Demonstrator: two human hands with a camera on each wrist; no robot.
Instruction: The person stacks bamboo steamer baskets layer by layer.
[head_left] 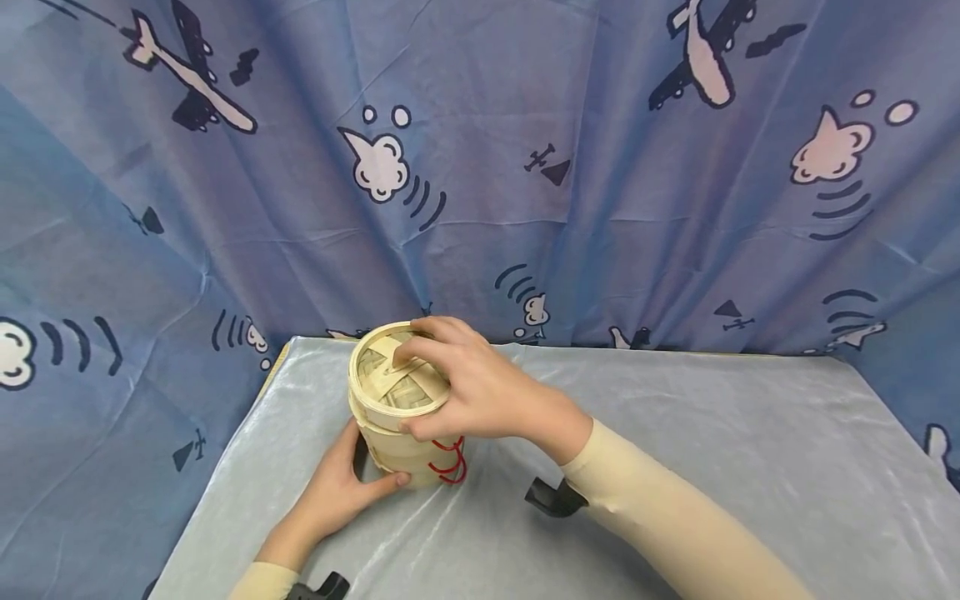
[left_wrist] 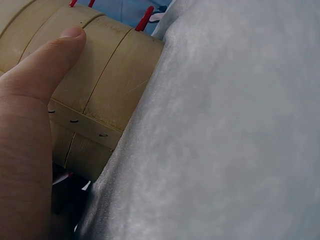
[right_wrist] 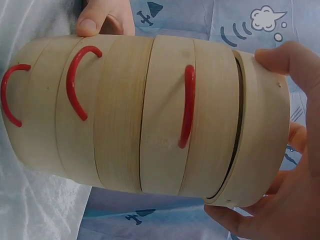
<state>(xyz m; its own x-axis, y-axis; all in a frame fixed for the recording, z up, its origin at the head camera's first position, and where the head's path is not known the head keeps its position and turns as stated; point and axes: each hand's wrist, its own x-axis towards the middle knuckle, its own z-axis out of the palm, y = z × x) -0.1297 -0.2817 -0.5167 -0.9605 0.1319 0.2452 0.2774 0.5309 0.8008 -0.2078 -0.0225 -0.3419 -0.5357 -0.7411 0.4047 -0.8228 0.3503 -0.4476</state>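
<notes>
A round bamboo steamer (head_left: 405, 454) of stacked tiers stands upright near the table's back left, with red loop handles (right_wrist: 189, 107) on its side. On top is its woven bamboo lid (head_left: 408, 393); a thin dark gap runs between lid and upper tier in the right wrist view. My right hand (head_left: 480, 383) grips the lid from above, thumb at the near side of its rim and fingers over its far edge and top. Lower down, my left hand (head_left: 337, 483) holds the steamer's side, its thumb (left_wrist: 60, 55) lying along the bamboo wall and its fingers hidden behind.
A shiny grey cloth (head_left: 675, 475) covers the table. Behind and to the sides hangs a blue curtain (head_left: 480, 208) printed with planes and clouds, close to the table's back edge. Black wrist cameras (head_left: 555, 497) sit on both cream sleeves.
</notes>
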